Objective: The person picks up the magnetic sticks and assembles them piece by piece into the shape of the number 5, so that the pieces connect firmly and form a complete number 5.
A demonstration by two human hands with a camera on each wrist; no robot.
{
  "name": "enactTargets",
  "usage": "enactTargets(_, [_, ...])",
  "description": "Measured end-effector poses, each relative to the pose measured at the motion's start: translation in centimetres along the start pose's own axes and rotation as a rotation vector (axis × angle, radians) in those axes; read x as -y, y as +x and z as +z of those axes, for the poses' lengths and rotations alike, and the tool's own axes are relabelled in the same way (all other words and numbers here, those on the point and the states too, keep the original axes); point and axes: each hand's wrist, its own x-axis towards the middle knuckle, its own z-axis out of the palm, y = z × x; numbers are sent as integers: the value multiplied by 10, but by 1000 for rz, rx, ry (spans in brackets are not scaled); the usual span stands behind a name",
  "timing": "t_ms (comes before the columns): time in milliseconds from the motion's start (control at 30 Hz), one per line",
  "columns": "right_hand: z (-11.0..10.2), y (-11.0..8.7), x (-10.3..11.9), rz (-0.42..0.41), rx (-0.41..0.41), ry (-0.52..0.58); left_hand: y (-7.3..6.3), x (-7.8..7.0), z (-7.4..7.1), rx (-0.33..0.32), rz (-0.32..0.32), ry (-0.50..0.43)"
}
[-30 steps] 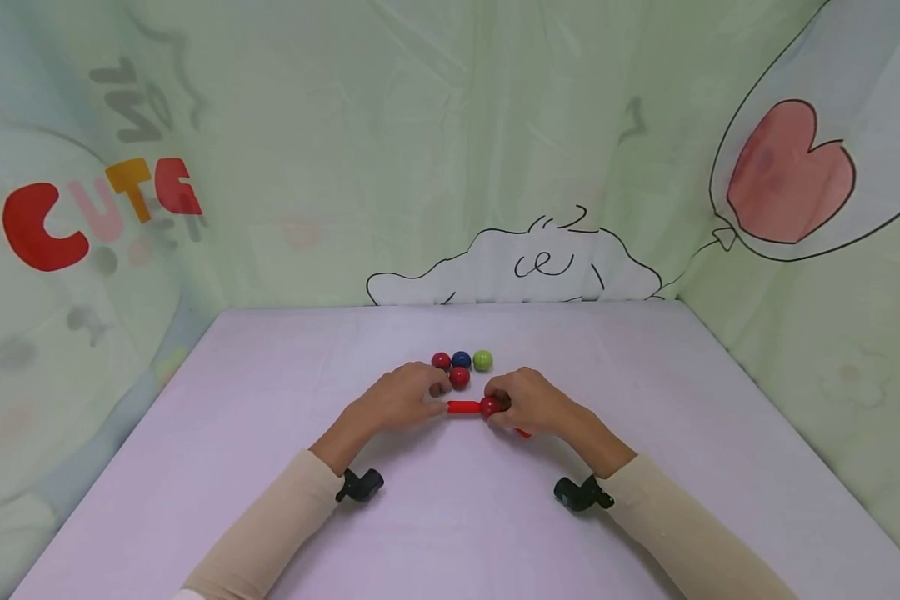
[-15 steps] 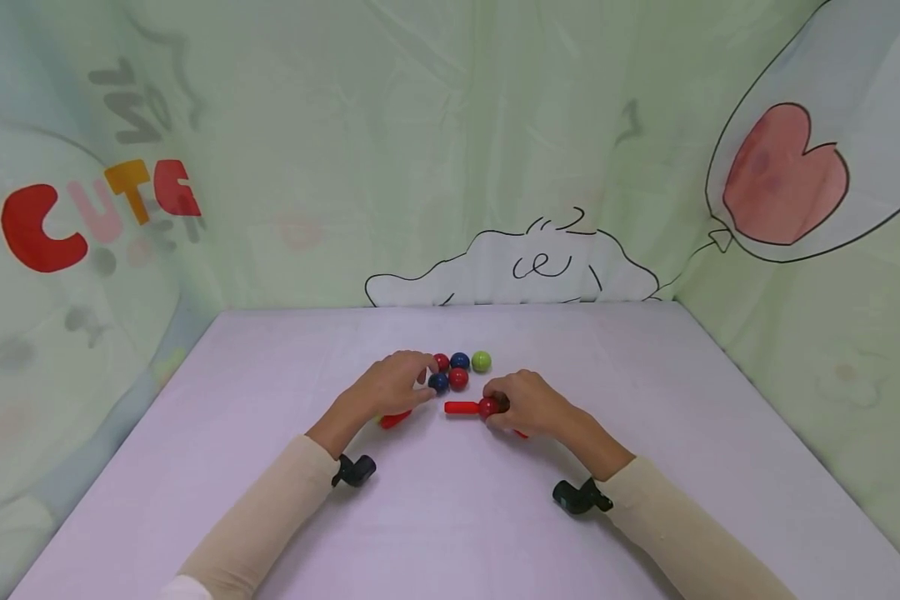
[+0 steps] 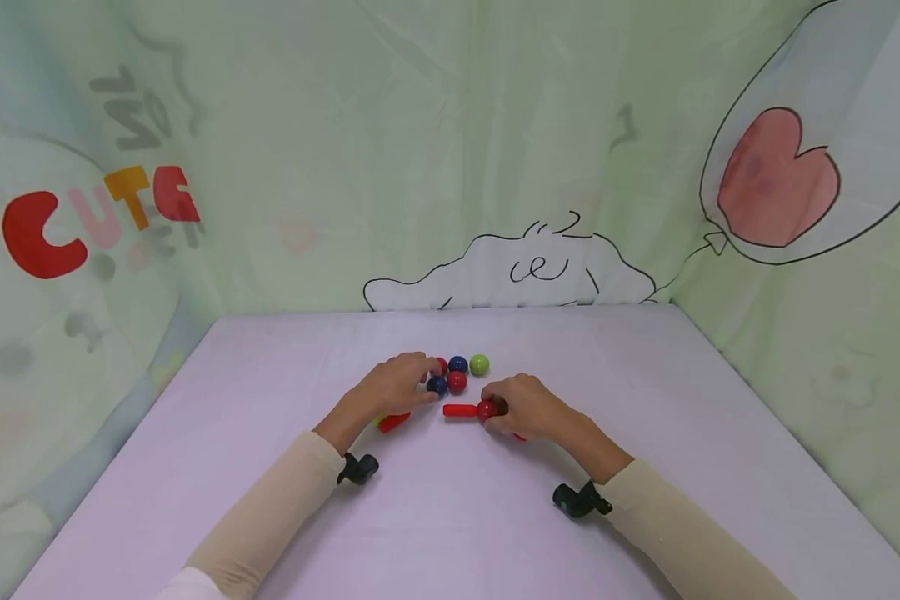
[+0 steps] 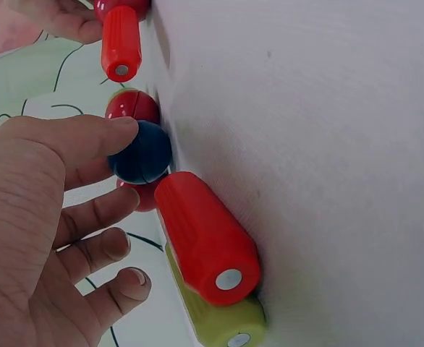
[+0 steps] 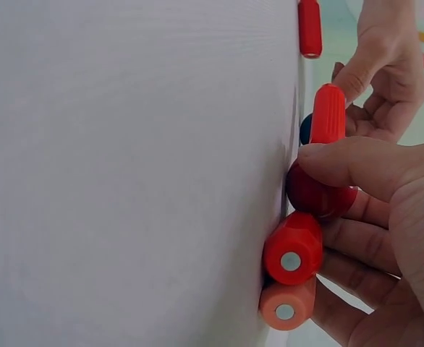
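Note:
My left hand (image 3: pixel 396 385) has its thumb and forefinger around a blue ball (image 4: pixel 145 155), which sits on the table among other balls. Under that wrist lie a red magnetic rod (image 4: pixel 208 238) and a lime-green rod (image 4: pixel 230 318), side by side, with round metal ends. My right hand (image 3: pixel 528 406) pinches a dark red ball (image 5: pixel 317 191) between thumb and fingers. From this ball another red rod (image 3: pixel 459 410) points left toward my other hand. Beneath the right hand rest a further red rod (image 5: pixel 293 249) and a salmon rod (image 5: pixel 288 302), mostly hidden in the head view.
Behind the hands, a red ball (image 3: pixel 457 382), a second blue ball (image 3: pixel 458 364) and a green ball (image 3: pixel 479 364) stand close together; one more red ball (image 3: pixel 442 365) is partly covered by left fingers. A pale cloth covers the table (image 3: pixel 450 517), with printed curtains around it.
My left hand has left the free end of the red rod and shifted left and back to the blue ball, uncovering a rod under its wrist. The right hand stays on its ball.

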Motion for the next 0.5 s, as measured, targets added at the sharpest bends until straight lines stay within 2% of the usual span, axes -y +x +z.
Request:
enactTargets(400, [-1,0,2,27,3,5,-2,1,0,25,0,-70])
enactTargets(500, [0,0,2,22,0,1,-4,2,0,36,22,-79])
